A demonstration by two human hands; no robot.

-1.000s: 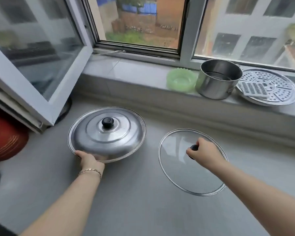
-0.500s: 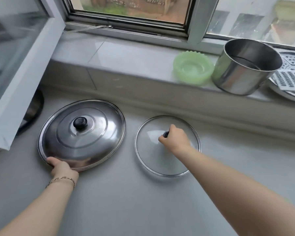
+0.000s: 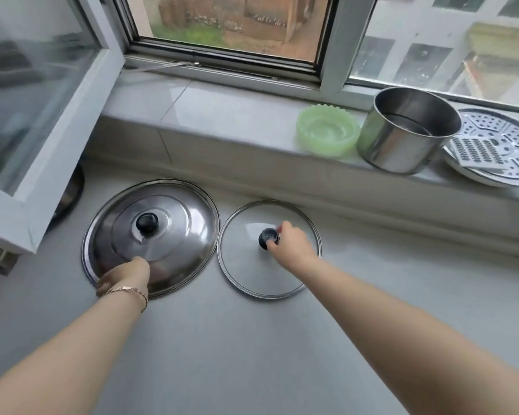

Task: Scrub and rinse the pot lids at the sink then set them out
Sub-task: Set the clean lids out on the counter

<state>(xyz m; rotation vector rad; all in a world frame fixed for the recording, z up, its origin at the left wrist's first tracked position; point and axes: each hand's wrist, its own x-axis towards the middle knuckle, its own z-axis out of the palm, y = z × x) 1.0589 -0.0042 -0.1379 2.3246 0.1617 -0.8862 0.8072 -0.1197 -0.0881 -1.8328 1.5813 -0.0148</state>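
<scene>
Glass lid (image 3: 253,272) nearer steel lid (image 3: 182,235) — flat.

Bench (image 3: 252,348): pale grey, below the window sill (image 3: 222,115).
Steel lid (image 3: 180,235): on the bench at left, dome up.
Glass lid (image 3: 252,277): flat, just right of the steel lid, rims almost touching.
Sill, right end: green bowl (image 3: 327,131), steel pot (image 3: 402,145), perforated steamer tray (image 3: 504,157), side by side.

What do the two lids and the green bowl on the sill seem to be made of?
Left lid: polished steel, it seems; mirror-like reflections. Right lid: clear glass in a metal rim; the counter shows through. Green bowl: translucent, glass or plastic; I cannot tell.
</scene>
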